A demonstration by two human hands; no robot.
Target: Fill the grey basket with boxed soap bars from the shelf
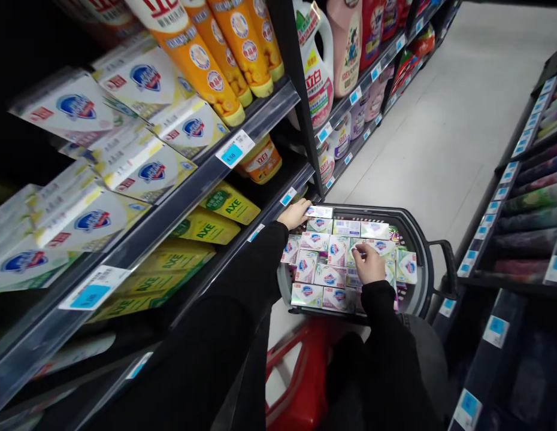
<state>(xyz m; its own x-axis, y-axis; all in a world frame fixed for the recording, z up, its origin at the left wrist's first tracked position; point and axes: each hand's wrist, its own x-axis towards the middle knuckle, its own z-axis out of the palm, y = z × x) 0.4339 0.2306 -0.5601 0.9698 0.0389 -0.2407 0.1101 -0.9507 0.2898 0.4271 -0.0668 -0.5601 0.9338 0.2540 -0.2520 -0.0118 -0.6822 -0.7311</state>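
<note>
A dark oval basket (415,239) holds many white soap boxes (327,275) with a blue and red logo, packed in uneven rows. At its far left corner, my left hand (295,214) has its fingers against the end of one soap box (320,211) and looks closed on it. My right hand (369,264) is over the middle right of the pile. Its thumb and fingers are curled together at the edge of a pale soap box, partly hidden by the hand. Another soap box (406,266) stands at the right end of the pile.
On the left shelf (170,197) are stacked soap packs (94,221), orange tubes (233,54) and yellow AXE bottles (233,203). Detergent bottles (317,66) line the shelf beyond. A red plastic frame (305,371) is below the basket. Another shelf (507,191) borders the right.
</note>
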